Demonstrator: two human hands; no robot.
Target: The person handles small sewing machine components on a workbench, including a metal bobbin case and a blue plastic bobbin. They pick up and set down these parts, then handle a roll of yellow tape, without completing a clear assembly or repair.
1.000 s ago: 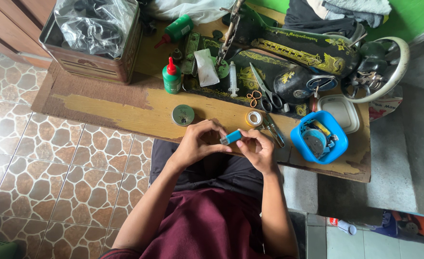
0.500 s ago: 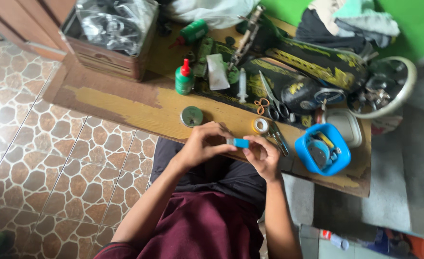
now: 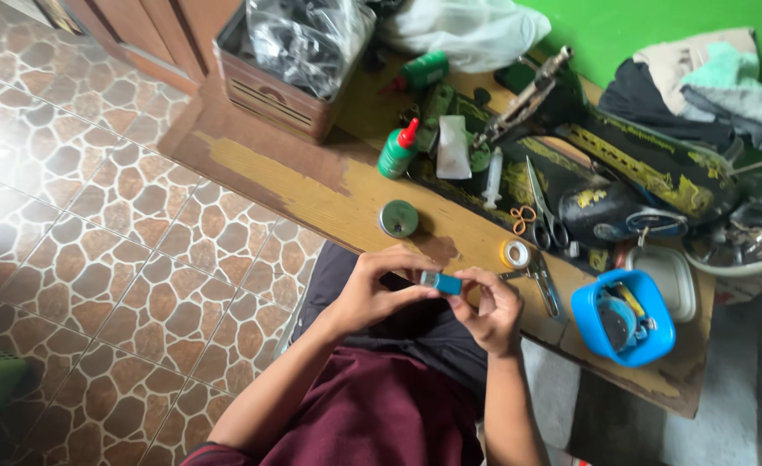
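Held thing: a small blue piece [image 3: 442,281], above the lap, just short of the worktop [image 3: 312,194] edge.
Left hand [image 3: 372,293]: fingers clamped on the piece's left end.
Right hand [image 3: 489,311]: fingers pinched on its right end.
Long axis: roughly level, running from one hand to the other; both hands equally near.
Nearby on the worktop: round green tin [image 3: 398,218], yellow tape roll [image 3: 515,254], scissors [image 3: 543,220], green bottle with red cap [image 3: 396,151], blue basket [image 3: 623,318].
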